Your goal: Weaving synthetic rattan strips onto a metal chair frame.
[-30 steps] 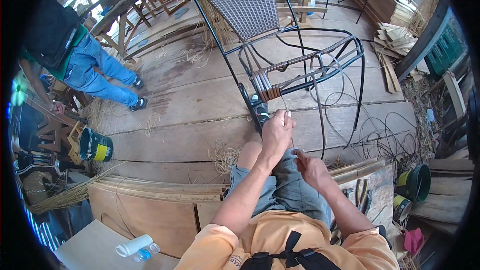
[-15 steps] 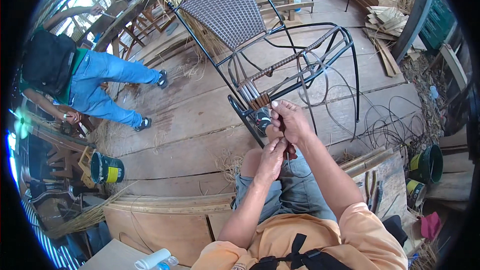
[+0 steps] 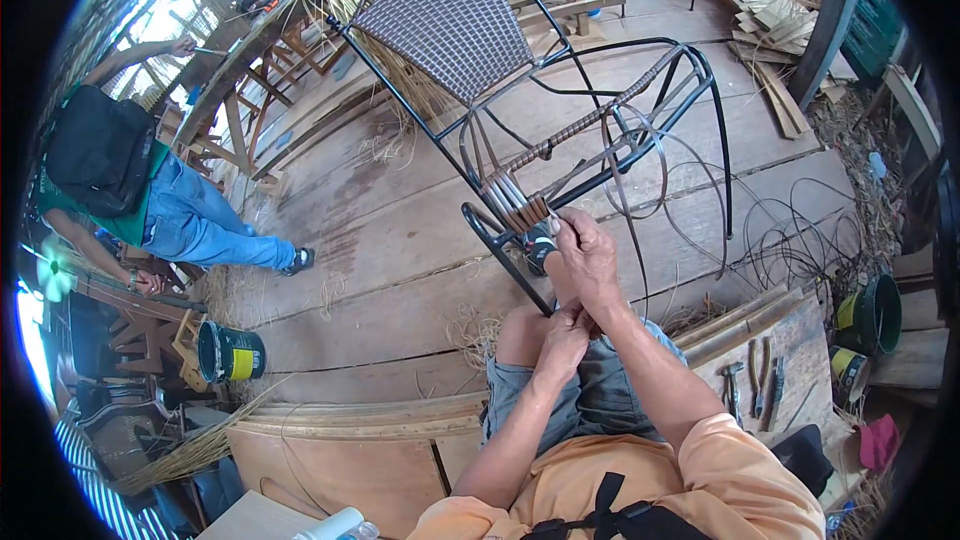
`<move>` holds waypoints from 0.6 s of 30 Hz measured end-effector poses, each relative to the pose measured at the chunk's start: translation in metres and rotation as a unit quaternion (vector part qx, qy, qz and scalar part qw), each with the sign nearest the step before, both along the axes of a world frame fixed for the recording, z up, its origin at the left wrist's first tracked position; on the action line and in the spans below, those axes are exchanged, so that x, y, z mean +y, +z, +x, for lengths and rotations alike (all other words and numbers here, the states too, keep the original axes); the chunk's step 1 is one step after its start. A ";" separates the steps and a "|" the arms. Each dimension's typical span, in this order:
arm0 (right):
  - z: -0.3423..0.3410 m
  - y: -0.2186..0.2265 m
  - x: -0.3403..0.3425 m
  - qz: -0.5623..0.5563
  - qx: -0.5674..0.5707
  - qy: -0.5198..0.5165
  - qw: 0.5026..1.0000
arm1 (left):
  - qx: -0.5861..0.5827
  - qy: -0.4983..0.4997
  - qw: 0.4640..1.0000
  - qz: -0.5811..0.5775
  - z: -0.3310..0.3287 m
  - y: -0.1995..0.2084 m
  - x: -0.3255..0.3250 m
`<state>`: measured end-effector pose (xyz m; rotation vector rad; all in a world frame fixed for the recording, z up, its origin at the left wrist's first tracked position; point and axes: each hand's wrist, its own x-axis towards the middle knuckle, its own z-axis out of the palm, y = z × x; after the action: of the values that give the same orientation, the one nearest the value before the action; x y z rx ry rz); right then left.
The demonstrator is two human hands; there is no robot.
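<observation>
A black metal chair frame (image 3: 718,170) lies tipped in front of me, with a grey-and-white woven back (image 3: 445,25). Brown strand is wound tightly along one seat rail (image 3: 590,125), and brown coils with pale strips (image 3: 515,202) cover the near seat corner. Right beside that corner, my right hand (image 3: 590,258) is closed, thumb and fingertips pinching what looks like the thin weaving strand. Under its wrist my left hand (image 3: 566,342) is also closed, over my lap; its fingers' contents are hidden. Loose strands (image 3: 665,175) loop through and below the seat frame.
Pliers (image 3: 765,380) and other hand tools lie on a board at my right. Coiled strand (image 3: 800,240) rests on the floor near dark buckets (image 3: 870,315). Another bucket (image 3: 230,351) stands left. A person with a black backpack (image 3: 100,150) is at a bench, far left.
My left hand has moved down to beneath my right wrist, and the strand end below it is now hidden. The view has shifted slightly. The other person's legs have moved closer together.
</observation>
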<state>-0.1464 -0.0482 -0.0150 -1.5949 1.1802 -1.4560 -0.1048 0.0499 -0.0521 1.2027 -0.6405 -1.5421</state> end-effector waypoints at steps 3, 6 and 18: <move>-0.004 -0.001 -0.002 0.052 -0.021 0.032 0.998 | -0.043 -0.030 0.999 0.011 0.002 -0.003 0.001; -0.004 0.001 -0.002 0.077 -0.021 0.053 0.995 | -0.087 -0.036 0.996 -0.002 0.003 -0.005 0.003; -0.041 0.019 -0.004 0.027 0.136 0.073 0.988 | -0.777 0.044 0.552 -0.301 0.073 0.128 -0.072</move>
<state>-0.1871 -0.0526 0.0042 -1.8423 1.2132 -1.1304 -0.0321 -0.0222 0.0760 1.7122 -1.9520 0.3732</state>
